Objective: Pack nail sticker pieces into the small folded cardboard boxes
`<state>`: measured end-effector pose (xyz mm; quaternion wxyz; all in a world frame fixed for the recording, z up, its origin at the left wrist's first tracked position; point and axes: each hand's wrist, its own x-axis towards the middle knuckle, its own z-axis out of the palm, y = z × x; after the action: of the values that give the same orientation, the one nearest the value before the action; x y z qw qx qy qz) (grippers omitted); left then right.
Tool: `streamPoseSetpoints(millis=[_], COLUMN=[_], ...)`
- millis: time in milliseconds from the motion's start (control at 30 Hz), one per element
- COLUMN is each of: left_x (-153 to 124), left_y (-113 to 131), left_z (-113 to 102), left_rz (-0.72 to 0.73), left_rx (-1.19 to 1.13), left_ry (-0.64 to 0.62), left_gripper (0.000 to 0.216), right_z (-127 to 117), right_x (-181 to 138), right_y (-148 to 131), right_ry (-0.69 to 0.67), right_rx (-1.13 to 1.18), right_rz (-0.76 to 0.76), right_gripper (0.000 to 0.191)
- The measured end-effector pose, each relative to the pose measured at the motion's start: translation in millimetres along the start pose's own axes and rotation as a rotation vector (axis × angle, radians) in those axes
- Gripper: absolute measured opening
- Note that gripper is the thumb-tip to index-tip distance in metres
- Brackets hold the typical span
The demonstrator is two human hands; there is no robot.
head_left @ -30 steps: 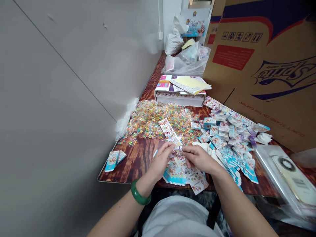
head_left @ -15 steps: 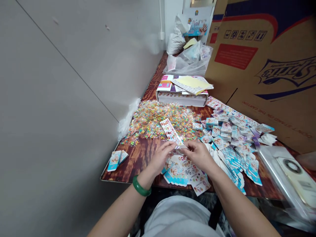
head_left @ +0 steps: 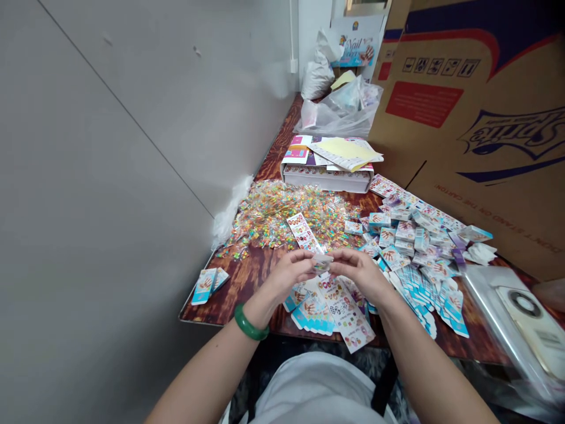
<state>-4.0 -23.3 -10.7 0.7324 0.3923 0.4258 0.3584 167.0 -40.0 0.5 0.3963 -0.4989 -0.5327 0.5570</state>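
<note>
Held between both hands, above the table's front part, is a small white box (head_left: pixel 323 262). My left hand (head_left: pixel 289 274), with a green bangle on its wrist, pinches the left end. The fingers of my right hand (head_left: pixel 359 272) are closed on its right end. A strip of stickers (head_left: pixel 302 231) lies just beyond my fingers. Below the hands rest a fan of flat blue-and-white cartons (head_left: pixel 312 312) and printed sticker sheets (head_left: pixel 348 318), partly covered by the hands.
Small clear packets of colourful pieces (head_left: pixel 282 215) are heaped farther back. Filled small boxes (head_left: pixel 406 232) pile up at the right, near a phone (head_left: pixel 527 312). A large cardboard carton (head_left: pixel 463 153) stands behind them. Two cartons (head_left: pixel 206 287) lie at the left edge, by the grey wall (head_left: pixel 132 176).
Both hands have turned the small box slightly and raised it a little. The camera has shifted slightly; the piles are unchanged.
</note>
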Motion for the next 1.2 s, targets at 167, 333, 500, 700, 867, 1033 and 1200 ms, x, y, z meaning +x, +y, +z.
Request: streamPoseSetpoints(millis=[167, 333, 500, 700, 867, 1033, 1200], left_x=[0.8, 5.4, 3.9, -2.4, -1.1, 0.5, 0.0], left_y=[-3.0, -8.6, -10.4, -4.7, -4.2, -5.3, -2.6], left_z=[2.1, -0.2, -1.5, 3.5, 6.4, 6.4, 7.8], left_rz=[-0.008, -0.021, -0.017, 0.007, 0.013, -0.023, -0.065], left_rx=[-0.028, 0.058, 0.055, 0.078, 0.062, -0.01, 0.05], left_ry=[0.003, 0.087, 0.059, 0.022, 0.049, 0.082, 0.085], left_gripper=[0.03, 0.034, 0.035, 0.033, 0.033, 0.031, 0.032], right_z=[0.2, 8.5, 8.6, 4.9, 5.1, 9.5, 12.0], right_x=[3.1, -0.3, -0.4, 2.7, -1.8, -10.8, -18.0], right_y=[15.0, 19.2, 16.0, 8.7, 5.4, 11.2, 22.7], right_ry=[0.086, 0.233, 0.224, 0.234, 0.252, 0.24, 0.238], right_rx=[0.173, -0.186, -0.187, -0.006, -0.121, -0.312, -0.364], right_rz=[-0.02, -0.323, -0.345, -0.149, -0.249, -0.438, -0.382], right_gripper=[0.023, 0.011, 0.007, 0.018, 0.016, 0.011, 0.02])
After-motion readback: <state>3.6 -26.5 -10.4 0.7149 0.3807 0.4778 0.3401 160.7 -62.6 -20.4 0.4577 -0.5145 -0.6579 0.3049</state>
